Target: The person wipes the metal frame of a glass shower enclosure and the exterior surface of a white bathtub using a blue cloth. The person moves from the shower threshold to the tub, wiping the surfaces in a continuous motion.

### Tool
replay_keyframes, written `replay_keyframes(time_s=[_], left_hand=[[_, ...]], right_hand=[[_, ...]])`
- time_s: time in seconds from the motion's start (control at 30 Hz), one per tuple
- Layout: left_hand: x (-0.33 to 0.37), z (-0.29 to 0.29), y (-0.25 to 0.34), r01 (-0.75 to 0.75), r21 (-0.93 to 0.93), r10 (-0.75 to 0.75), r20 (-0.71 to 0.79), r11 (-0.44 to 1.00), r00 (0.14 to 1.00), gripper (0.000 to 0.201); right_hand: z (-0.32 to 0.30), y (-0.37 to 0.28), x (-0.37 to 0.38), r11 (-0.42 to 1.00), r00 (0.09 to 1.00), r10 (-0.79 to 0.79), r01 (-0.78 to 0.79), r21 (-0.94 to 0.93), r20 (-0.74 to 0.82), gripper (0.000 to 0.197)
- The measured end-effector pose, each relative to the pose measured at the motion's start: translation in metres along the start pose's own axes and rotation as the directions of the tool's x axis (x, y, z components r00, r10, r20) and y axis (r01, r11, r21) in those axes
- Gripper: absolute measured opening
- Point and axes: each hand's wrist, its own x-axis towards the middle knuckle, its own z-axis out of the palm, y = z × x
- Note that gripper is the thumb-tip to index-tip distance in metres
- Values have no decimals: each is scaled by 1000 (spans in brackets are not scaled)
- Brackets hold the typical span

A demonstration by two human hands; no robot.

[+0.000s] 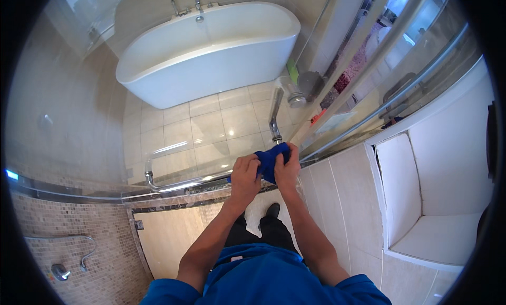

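A dark blue cloth [268, 165] is bunched between my two hands, at the right end of the chrome bar [182, 186] along the glass panel. My left hand [245, 177] is closed on the cloth's left side, fingers curled over it. On the cloth's right side, my right hand [288, 171] grips it with the thumb toward the middle. The cloth and hands hide that end of the bar; whether the cloth wraps fully around it I cannot tell. Just beyond the cloth rises a bent chrome piece [274, 115].
A white freestanding bathtub [211, 68] stands on the tiled floor beyond the glass. Glass panels with a long rail [390, 102] run along the right. A white recessed niche [403, 181] is at the right, and a shower valve [60, 272] with a hose sits on the mosaic wall at lower left.
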Motion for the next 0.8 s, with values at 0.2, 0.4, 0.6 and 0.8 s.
replay_keyframes(time_s=[0.2, 0.4, 0.6, 0.8], left_hand=[[-20, -33, -21, -49, -16, 49, -7, 999, 999, 36], [-24, -67, -39, -39, -30, 41, 71, 999, 997, 38], [-14, -66, -50, -68, -56, 74, 109, 996, 991, 35], [2, -55, -48, -134, -102, 147, 133, 986, 980, 33]], right_hand=[[13, 10, -37, 989, 981, -146, 142, -42, -128, 35], [28, 19, -33, 998, 970, -65, 57, -38, -233, 39], [31, 7, -19, 996, 955, 44, -64, -59, -295, 36], [36, 7, 2, 985, 944, -46, -13, -173, -328, 28]])
